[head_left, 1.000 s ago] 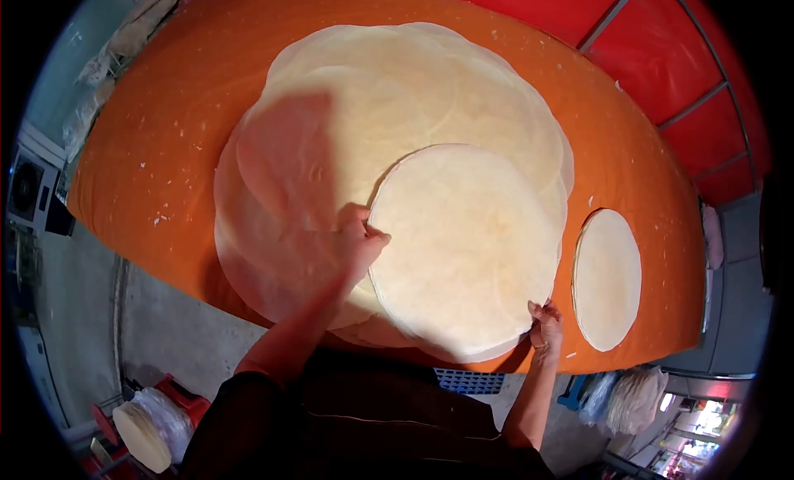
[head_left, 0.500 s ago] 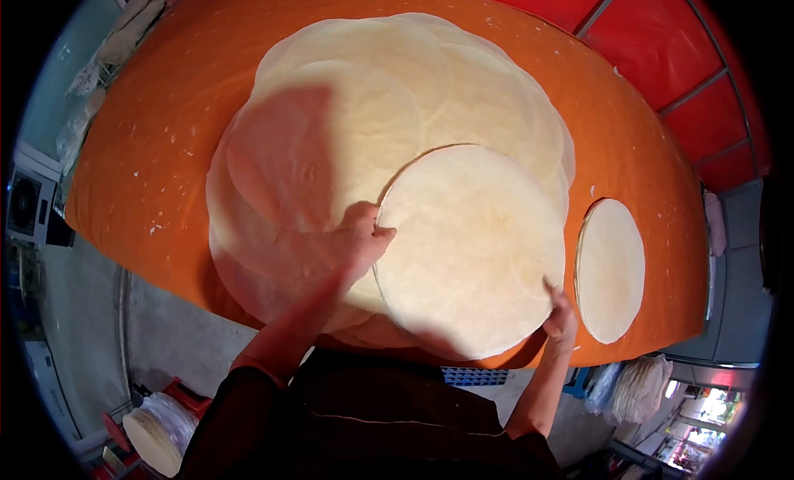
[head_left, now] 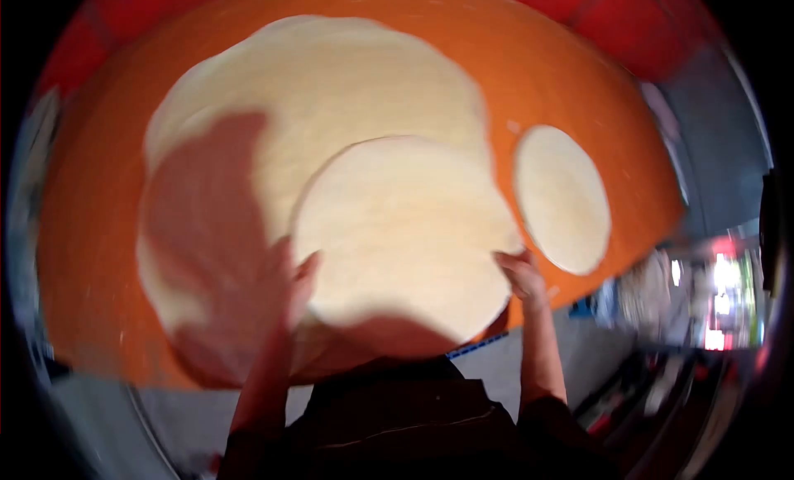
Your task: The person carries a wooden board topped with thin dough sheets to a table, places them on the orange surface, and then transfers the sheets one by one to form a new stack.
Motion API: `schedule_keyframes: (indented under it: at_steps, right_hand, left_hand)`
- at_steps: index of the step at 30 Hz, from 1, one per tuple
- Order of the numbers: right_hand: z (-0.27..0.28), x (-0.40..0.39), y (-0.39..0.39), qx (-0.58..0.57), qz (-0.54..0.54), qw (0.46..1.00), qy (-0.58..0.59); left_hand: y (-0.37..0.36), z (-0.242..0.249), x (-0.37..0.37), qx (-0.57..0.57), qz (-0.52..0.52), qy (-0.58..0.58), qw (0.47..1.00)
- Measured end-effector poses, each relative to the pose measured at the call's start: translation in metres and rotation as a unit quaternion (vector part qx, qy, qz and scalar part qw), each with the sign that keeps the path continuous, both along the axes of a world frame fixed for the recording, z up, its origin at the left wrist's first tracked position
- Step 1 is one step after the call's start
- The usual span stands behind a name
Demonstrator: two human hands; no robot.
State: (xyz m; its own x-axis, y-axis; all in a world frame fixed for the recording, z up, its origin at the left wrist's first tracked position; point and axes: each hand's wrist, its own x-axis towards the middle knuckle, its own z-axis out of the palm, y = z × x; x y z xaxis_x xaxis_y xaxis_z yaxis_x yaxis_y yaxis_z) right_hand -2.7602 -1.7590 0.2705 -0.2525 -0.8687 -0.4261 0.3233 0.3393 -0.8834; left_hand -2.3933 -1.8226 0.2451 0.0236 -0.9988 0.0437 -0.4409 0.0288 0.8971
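Observation:
A round stack of thin pale flatbreads (head_left: 405, 232) lies over the near right part of a wide spread of overlapping flatbreads (head_left: 356, 75). My left hand (head_left: 294, 283) is at the left edge of the round stack, thumb by the rim, its fingers partly in shadow and blurred. At the right edge, my right hand (head_left: 523, 275) grips the rim, thumb on top and the other fingers mostly hidden. Apart from these, a smaller-looking round flatbread pile (head_left: 562, 199) rests to the right.
An orange cloth (head_left: 91, 257) covers the large table under the flatbreads. Red panels (head_left: 571, 17) border its far side. Beyond the right edge, a bagged stack (head_left: 645, 290) stands near a bright opening. Grey floor (head_left: 488, 381) shows along the near side.
My view has turned, so the table and breads appear shifted left and tilted. Both hands stay at opposite edges of the round stack; the left one sits lower along its rim.

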Motion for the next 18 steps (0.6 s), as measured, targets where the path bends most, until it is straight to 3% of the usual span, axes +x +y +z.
schedule_keyframes:
  at_steps: [1,2,3,4,5,7,9,10,12,14,17,18]
  right_hand:
    - [0.001,0.002,-0.001,-0.033,0.003,0.993,0.113]
    - [0.028,0.016,-0.007,-0.062,0.018,0.973,0.224]
    - [0.064,0.02,-0.012,0.04,0.061,0.962,0.263]
    - [0.061,0.016,-0.013,-0.075,0.024,0.971,0.227]
    - [0.076,0.004,-0.015,-0.058,0.054,0.971,0.227]
    - [0.088,-0.022,-0.03,-0.123,0.048,0.966,0.224]
    - [0.11,-0.063,-0.044,-0.168,0.051,0.961,0.213]
    - [0.126,-0.088,-0.052,-0.179,0.054,0.961,0.203]
    - [0.145,-0.149,-0.068,-0.17,0.031,0.952,0.253]
    - [0.167,-0.219,-0.08,-0.188,0.022,0.936,0.296]
    - [0.187,-0.31,-0.075,-0.173,-0.019,0.953,0.246]
    - [0.185,-0.338,-0.074,-0.17,-0.035,0.963,0.208]
  left_hand:
    - [0.002,-0.032,-0.005,0.029,0.024,0.28,0.959]
    - [-0.004,-0.044,0.002,-0.015,-0.017,0.278,0.96]
    - [-0.003,-0.044,0.01,-0.048,0.044,-0.052,0.997]
    - [-0.005,-0.041,0.016,-0.049,0.046,0.114,0.991]
    - [-0.009,-0.032,0.013,-0.044,0.049,0.274,0.959]
    - [-0.016,0.019,-0.006,-0.013,-0.006,0.182,0.983]
    - [-0.014,0.088,-0.048,-0.033,-0.014,0.165,0.986]
    - [-0.008,0.13,-0.103,-0.064,0.001,0.195,0.979]
    - [-0.014,0.16,-0.177,-0.087,-0.018,0.242,0.966]
    - [-0.026,0.168,-0.235,-0.07,-0.083,0.275,0.955]
    - [-0.041,0.162,-0.332,0.002,-0.087,0.361,0.929]
    - [-0.045,0.144,-0.347,-0.044,-0.141,0.229,0.962]
